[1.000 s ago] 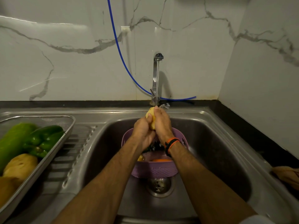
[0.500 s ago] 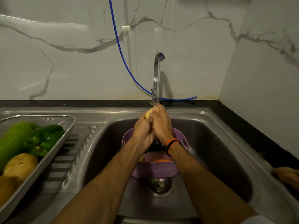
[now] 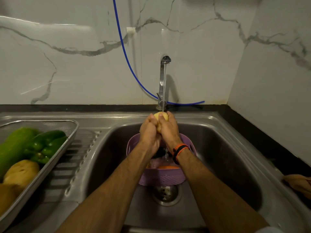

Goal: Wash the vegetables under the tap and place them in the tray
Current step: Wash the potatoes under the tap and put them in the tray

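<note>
In the head view, the person is holding a yellow potato [image 3: 161, 117] up under the tap [image 3: 163, 81], and the thin stream of water [image 3: 164, 88] is now falling straight onto its top. Half a second ago the fingers were closed almost completely over it and only a sliver of yellow was showing; now the rounded upper end is standing clear above both hands, so the vegetable is being turned and rubbed rather than merely held. Judging from this, the washing of this piece is in hand and not yet finished, and the transfer to the tray is the step remaining.

The left hand [image 3: 149, 132] is gripping the potato from the left, fingers curled round its side. The right hand [image 3: 169, 130], with an orange and black band [image 3: 180, 149] at the wrist, is gripping it from the right, thumb lying across the front. Both forearms are reaching forward and converging above the purple basket [image 3: 161, 179], which is sitting in the sink [image 3: 227, 157] over the drain [image 3: 165, 193] with something orange inside.

The tray [image 3: 67, 143] is resting on the draining board to the left, well apart from the hands, and is already holding a pale green gourd [image 3: 15, 148], green peppers [image 3: 45, 145] and another potato [image 3: 21, 172].
</note>
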